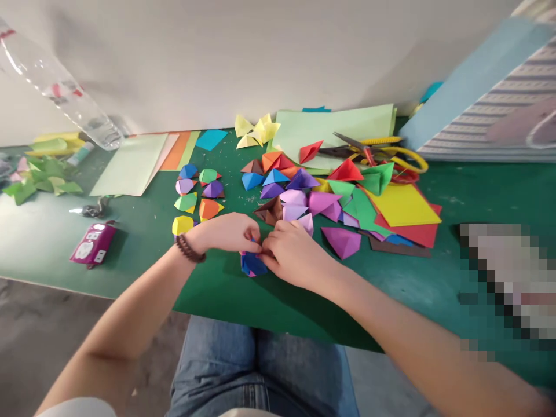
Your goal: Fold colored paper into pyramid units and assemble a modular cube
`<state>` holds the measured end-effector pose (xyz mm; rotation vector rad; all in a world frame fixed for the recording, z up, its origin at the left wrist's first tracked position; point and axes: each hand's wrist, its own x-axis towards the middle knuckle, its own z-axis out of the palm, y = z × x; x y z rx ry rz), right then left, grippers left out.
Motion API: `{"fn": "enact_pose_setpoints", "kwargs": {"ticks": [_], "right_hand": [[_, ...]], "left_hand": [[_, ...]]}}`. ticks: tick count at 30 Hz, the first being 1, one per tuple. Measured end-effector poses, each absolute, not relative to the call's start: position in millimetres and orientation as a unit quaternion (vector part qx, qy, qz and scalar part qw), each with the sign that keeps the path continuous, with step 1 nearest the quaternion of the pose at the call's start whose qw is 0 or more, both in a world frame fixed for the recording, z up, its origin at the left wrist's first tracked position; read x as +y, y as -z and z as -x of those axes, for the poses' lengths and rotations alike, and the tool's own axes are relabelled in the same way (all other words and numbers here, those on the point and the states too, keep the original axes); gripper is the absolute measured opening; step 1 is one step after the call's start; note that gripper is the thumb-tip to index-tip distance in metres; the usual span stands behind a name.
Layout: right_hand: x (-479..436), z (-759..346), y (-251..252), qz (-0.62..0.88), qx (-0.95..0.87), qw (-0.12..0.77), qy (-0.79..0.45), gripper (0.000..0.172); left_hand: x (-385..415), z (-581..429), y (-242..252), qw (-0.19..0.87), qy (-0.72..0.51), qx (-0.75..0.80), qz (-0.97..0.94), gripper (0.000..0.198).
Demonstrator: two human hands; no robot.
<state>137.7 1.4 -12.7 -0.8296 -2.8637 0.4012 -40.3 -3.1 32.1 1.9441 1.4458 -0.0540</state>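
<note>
My left hand (228,231) and my right hand (295,252) meet over the near part of the green mat (217,289). Both pinch a small blue folded paper piece (252,264) that hangs just below the fingers. A dark bead bracelet (189,249) circles my left wrist. Just beyond the hands lies a heap of folded paper shapes (304,197) in purple, blue, red, green and brown. To the left of that heap sit several small finished multicolour paper balls (197,194).
Yellow-handled scissors (382,153) lie on pale green sheets at the back right. Flat coloured sheets (402,211) lie right of the heap. A plastic bottle (65,95) leans at the back left. A purple box (93,244) sits at the left. Blue-jeaned knees (256,365) show below.
</note>
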Motion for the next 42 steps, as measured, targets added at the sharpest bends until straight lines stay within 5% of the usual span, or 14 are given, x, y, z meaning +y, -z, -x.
{"fn": "enact_pose_setpoints", "kwargs": {"ticks": [6,10,20,28,33,42], "right_hand": [[-0.5,-136.0,18.6,0.271,-0.951,0.103,-0.110,0.024],[6.9,-142.9,14.6,0.254,-0.945,0.146,-0.142,0.010],[20.8,-150.6,16.9,0.126,-0.968,0.201,-0.079,0.016],[21.1,-158.2,35.4,0.116,-0.963,0.201,-0.134,0.012],[20.5,-160.1,34.9,0.145,-0.955,0.190,-0.175,0.016],[17.7,-160.6,29.0,0.179,-0.949,0.170,-0.195,0.016]], "left_hand": [[-77.5,50.7,-33.8,0.229,-0.188,0.663,-0.687,0.048],[-126.2,38.7,-11.5,0.082,-0.190,0.638,-0.742,0.061],[-111.6,33.5,9.4,-0.064,-0.105,0.531,-0.839,0.018],[-76.7,50.8,2.4,0.072,-0.081,0.440,-0.892,0.017],[-70.3,51.1,13.5,0.202,-0.140,0.516,-0.821,0.048],[-75.6,46.7,26.8,0.217,-0.193,0.492,-0.821,0.045]]}}
